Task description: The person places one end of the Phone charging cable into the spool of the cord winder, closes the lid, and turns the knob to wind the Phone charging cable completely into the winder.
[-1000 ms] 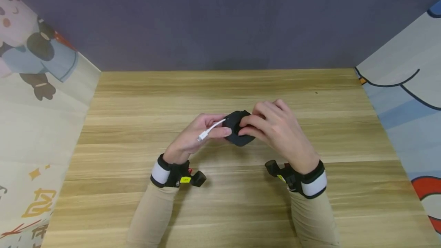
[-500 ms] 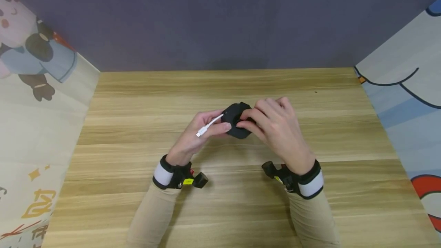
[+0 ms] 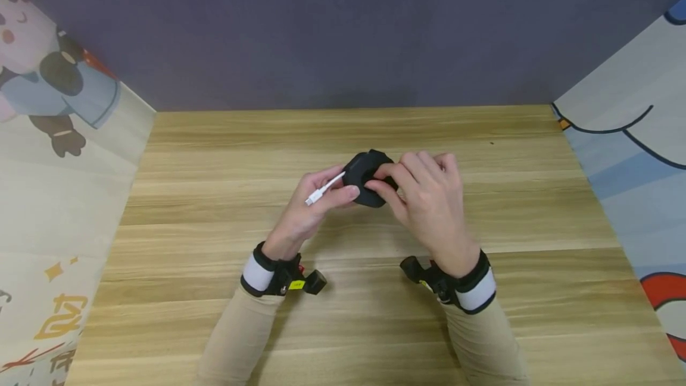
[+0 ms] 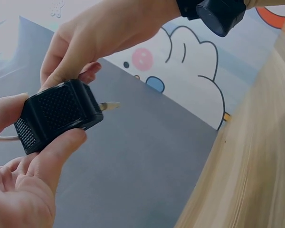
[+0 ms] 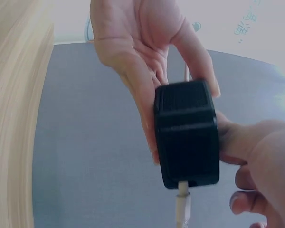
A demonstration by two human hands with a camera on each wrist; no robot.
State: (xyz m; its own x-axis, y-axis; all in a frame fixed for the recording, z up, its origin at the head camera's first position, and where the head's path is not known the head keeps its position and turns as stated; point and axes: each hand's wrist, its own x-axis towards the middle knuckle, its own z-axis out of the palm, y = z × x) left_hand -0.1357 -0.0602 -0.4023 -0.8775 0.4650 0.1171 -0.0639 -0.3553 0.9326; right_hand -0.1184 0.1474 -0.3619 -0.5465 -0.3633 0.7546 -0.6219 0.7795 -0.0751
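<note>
A black faceted cable winder (image 3: 356, 168) is held up between both hands, above the table. My left hand (image 3: 300, 210) grips its left side, with the thumb on the near face. The right hand (image 3: 431, 198) pinches at its middle with thumb and index finger; what the fingertips touch inside is hidden. A short white cable end with a plug (image 3: 315, 196) sticks out on the left, over the left hand. In the left wrist view the winder's textured side (image 4: 59, 109) shows, and a pale cable end (image 4: 110, 105) leaves the opposite edge.
The wood-grain table (image 3: 364, 326) lies beneath both hands. A dark grey panel (image 3: 343, 34) stands behind it. Printed cartoon walls flank it on the left (image 3: 53, 195) and right (image 3: 621, 153). Each wrist wears a strap with a small camera.
The winder has moved away from me and slightly left, tilting as it goes. Both hands shift with it, the right wrist drifting left, and both keep their hold.
</note>
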